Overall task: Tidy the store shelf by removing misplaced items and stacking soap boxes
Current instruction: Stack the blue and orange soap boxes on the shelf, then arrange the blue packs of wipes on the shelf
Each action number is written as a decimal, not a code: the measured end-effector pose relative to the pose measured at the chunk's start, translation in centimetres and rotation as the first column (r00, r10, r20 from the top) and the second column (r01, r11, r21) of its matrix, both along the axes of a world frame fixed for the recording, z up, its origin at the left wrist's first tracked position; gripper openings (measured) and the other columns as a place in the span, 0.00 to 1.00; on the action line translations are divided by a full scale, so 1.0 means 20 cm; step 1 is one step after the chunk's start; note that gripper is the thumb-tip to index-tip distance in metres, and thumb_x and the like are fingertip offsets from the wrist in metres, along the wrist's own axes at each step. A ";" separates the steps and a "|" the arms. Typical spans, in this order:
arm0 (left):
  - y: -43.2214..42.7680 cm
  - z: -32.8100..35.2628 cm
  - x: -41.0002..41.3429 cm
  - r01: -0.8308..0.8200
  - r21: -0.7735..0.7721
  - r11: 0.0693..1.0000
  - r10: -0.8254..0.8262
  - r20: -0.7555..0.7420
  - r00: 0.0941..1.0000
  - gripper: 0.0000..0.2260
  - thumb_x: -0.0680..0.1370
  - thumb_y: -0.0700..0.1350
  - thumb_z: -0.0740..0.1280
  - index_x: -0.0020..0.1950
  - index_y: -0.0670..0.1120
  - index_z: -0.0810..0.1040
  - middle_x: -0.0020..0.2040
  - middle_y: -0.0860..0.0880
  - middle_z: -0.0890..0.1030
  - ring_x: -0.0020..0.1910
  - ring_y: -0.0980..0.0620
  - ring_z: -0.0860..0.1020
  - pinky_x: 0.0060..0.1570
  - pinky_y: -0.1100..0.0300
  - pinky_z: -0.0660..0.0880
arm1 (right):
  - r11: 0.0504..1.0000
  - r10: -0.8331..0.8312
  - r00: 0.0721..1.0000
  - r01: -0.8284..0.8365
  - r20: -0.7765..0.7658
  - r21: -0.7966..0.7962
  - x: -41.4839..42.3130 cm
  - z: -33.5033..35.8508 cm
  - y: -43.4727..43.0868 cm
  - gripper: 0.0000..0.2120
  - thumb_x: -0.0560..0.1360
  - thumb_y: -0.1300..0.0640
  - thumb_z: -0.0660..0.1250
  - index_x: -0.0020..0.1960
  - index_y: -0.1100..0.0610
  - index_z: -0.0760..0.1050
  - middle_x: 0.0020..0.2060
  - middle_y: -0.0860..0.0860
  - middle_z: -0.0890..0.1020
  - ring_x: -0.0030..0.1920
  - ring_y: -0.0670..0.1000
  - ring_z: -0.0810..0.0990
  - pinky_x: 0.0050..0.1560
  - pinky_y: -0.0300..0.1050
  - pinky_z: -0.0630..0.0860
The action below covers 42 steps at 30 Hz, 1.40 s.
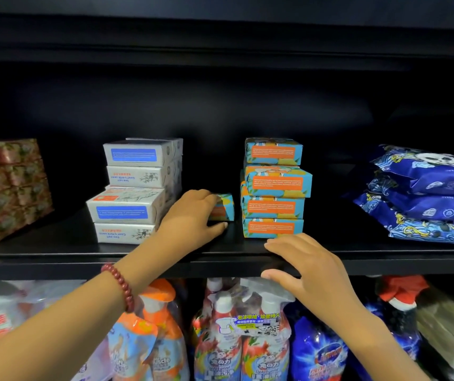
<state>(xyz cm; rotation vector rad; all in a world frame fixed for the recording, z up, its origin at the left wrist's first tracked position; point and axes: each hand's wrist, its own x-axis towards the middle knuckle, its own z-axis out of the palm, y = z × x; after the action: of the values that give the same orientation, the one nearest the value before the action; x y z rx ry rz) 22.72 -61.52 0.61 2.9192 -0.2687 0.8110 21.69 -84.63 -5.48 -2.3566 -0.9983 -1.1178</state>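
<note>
The loose soap box (223, 207) lies flat on the shelf (55, 251), in the gap between two stacks. Its long axis seems to run from 9 to 3 o'clock, parallel to the shelf's front edge. Only its right end shows: blue wrap with orange and yellow patches, and corners that look crisp.

The left grip (192, 215) reaches it from about 7 o'clock and is clamped on its left end, fingers curled over the top and thumb stretched along the shelf in front of it. This grip is plainly the nearer one.

At 3 o'clock from the box, just beside it but apart, stands the blue-and-orange stack (273, 188). It is four boxes high in the same wrap, and the second from the top juts a little forward. In my judgement the coming move is a lift up and across toward 2 o'clock to top that stack, so the box must clear the stack's full height.

At 9 o'clock stands the white stack (135, 188), partly hidden behind the wrist.

The right grip (305, 268) is at 5 o'clock from the box. Its fingers are apart and laid on the shelf's front edge, with the thumb below the lip, and it holds no product.

Farther out, blue packs (423, 193) lie at 3 o'clock.
</note>
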 end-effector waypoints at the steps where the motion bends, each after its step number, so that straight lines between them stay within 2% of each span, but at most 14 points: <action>1: 0.01 -0.01 -0.04 0.026 -0.006 1.000 -0.025 0.051 0.998 0.23 0.75 0.55 0.67 0.67 0.47 0.72 0.62 0.50 0.74 0.62 0.50 0.70 0.58 0.59 0.69 | 1.000 0.000 1.000 0.000 0.006 0.001 0.00 0.00 0.00 0.22 0.70 0.39 0.60 0.52 0.52 0.81 0.47 0.43 0.82 0.53 0.42 0.73 0.47 0.29 0.70; 4: 0.02 -0.03 -0.17 0.093 -0.042 0.995 -0.084 0.170 0.982 0.19 0.70 0.55 0.73 0.56 0.46 0.78 0.53 0.51 0.79 0.54 0.50 0.74 0.50 0.57 0.73 | 1.000 -0.005 1.000 0.005 0.014 0.003 0.00 0.00 0.00 0.23 0.70 0.38 0.59 0.52 0.53 0.81 0.47 0.44 0.82 0.53 0.42 0.73 0.46 0.29 0.70; 6: 0.03 -0.03 -0.22 0.124 -0.067 0.990 -0.109 0.196 0.975 0.20 0.67 0.58 0.74 0.52 0.47 0.80 0.49 0.52 0.79 0.50 0.51 0.75 0.45 0.59 0.72 | 1.000 0.001 1.000 -0.001 0.013 0.016 0.01 -0.01 0.00 0.23 0.70 0.39 0.60 0.52 0.53 0.81 0.47 0.44 0.82 0.53 0.43 0.74 0.50 0.31 0.69; 8: 0.03 -0.01 -0.24 0.115 -0.089 0.989 -0.099 0.165 0.981 0.25 0.66 0.63 0.69 0.55 0.49 0.79 0.51 0.53 0.79 0.52 0.53 0.75 0.46 0.61 0.70 | 1.000 0.006 1.000 -0.007 0.009 0.021 0.01 -0.01 0.00 0.23 0.70 0.39 0.60 0.53 0.54 0.81 0.48 0.45 0.82 0.53 0.43 0.73 0.54 0.33 0.67; 11: 0.01 0.00 -0.24 0.035 -0.084 0.996 -0.031 0.050 0.998 0.34 0.67 0.68 0.68 0.67 0.51 0.72 0.63 0.54 0.75 0.62 0.56 0.70 0.55 0.63 0.67 | 1.000 0.000 1.000 0.000 0.006 0.009 0.00 -0.01 0.00 0.23 0.70 0.38 0.59 0.53 0.53 0.81 0.48 0.44 0.82 0.52 0.43 0.74 0.50 0.31 0.69; 15: -0.01 0.01 -0.24 0.027 -0.145 0.989 -0.026 0.006 1.000 0.34 0.67 0.65 0.70 0.68 0.49 0.72 0.61 0.52 0.76 0.58 0.55 0.74 0.54 0.62 0.70 | 1.000 -0.001 1.000 0.001 0.001 -0.003 0.00 0.00 0.00 0.23 0.70 0.38 0.59 0.53 0.53 0.81 0.47 0.44 0.82 0.52 0.42 0.74 0.46 0.31 0.71; 17: 0.00 0.00 -0.26 0.063 -0.191 0.980 -0.052 0.059 0.997 0.36 0.64 0.67 0.71 0.65 0.47 0.75 0.58 0.51 0.78 0.55 0.53 0.75 0.50 0.63 0.71 | 1.000 0.003 1.000 -0.003 -0.006 -0.005 0.00 0.00 0.00 0.23 0.70 0.39 0.58 0.53 0.53 0.81 0.47 0.44 0.82 0.52 0.42 0.74 0.46 0.31 0.71; 20: 0.00 0.02 -0.31 0.161 -0.228 0.960 -0.113 0.209 0.971 0.40 0.60 0.73 0.68 0.62 0.46 0.78 0.53 0.53 0.79 0.51 0.55 0.75 0.46 0.69 0.67 | 1.000 0.018 1.000 -0.018 -0.013 -0.018 -0.01 0.01 -0.01 0.23 0.70 0.39 0.59 0.53 0.53 0.80 0.48 0.44 0.82 0.52 0.42 0.73 0.47 0.31 0.71; 22: -0.01 0.08 -0.34 0.251 -0.294 0.922 -0.150 0.325 0.934 0.37 0.61 0.70 0.66 0.59 0.46 0.79 0.49 0.57 0.78 0.48 0.57 0.76 0.45 0.70 0.68 | 0.999 0.040 0.999 -0.041 -0.022 -0.026 -0.01 0.02 -0.01 0.22 0.70 0.40 0.59 0.53 0.53 0.80 0.48 0.44 0.82 0.52 0.42 0.73 0.47 0.30 0.70; 25: -0.08 0.22 -0.36 0.322 -0.255 0.912 -0.208 0.389 0.897 0.35 0.62 0.69 0.66 0.59 0.46 0.79 0.50 0.56 0.78 0.48 0.59 0.76 0.46 0.69 0.70 | 0.996 0.088 0.994 -0.089 -0.062 -0.028 0.00 0.03 -0.04 0.22 0.70 0.41 0.60 0.53 0.55 0.80 0.48 0.45 0.82 0.53 0.42 0.73 0.49 0.32 0.71; 30: -0.26 0.39 -0.26 0.369 -0.220 0.903 -0.274 0.365 0.890 0.36 0.62 0.69 0.69 0.60 0.46 0.78 0.51 0.52 0.80 0.50 0.56 0.78 0.50 0.58 0.76 | 0.999 0.022 0.997 -0.025 -0.075 -0.029 0.00 0.02 -0.17 0.22 0.70 0.41 0.61 0.54 0.53 0.81 0.50 0.45 0.82 0.54 0.41 0.74 0.49 0.35 0.75; 33: -0.36 0.47 -0.17 0.351 -0.186 0.918 -0.277 0.334 0.901 0.35 0.61 0.70 0.68 0.58 0.46 0.79 0.50 0.51 0.81 0.49 0.55 0.78 0.51 0.54 0.76 | 1.000 0.009 0.992 -0.007 -0.125 0.016 0.01 0.01 -0.27 0.22 0.70 0.40 0.62 0.55 0.53 0.80 0.50 0.44 0.81 0.54 0.40 0.74 0.54 0.29 0.68; 40: -0.47 0.54 0.01 0.284 -0.130 0.950 -0.271 0.108 0.957 0.28 0.67 0.63 0.71 0.60 0.47 0.78 0.54 0.51 0.79 0.51 0.55 0.77 0.53 0.55 0.77 | 0.988 0.070 0.976 -0.039 -0.207 0.152 0.02 -0.02 -0.31 0.20 0.70 0.43 0.64 0.56 0.53 0.80 0.52 0.43 0.80 0.55 0.38 0.74 0.58 0.25 0.65; 42: -0.45 0.52 0.01 0.287 -0.164 0.944 -0.269 0.127 0.955 0.25 0.68 0.62 0.70 0.58 0.48 0.79 0.55 0.53 0.79 0.53 0.56 0.77 0.54 0.54 0.76 | 0.987 0.073 0.976 -0.041 -0.207 0.154 0.01 -0.02 -0.31 0.20 0.70 0.43 0.64 0.56 0.53 0.80 0.52 0.43 0.80 0.55 0.37 0.73 0.58 0.23 0.63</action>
<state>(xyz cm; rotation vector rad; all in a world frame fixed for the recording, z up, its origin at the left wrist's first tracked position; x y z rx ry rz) 22.92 -70.48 10.93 2.5956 -0.5708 0.8878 21.91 -90.76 -5.86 -2.2556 -0.8698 -0.8662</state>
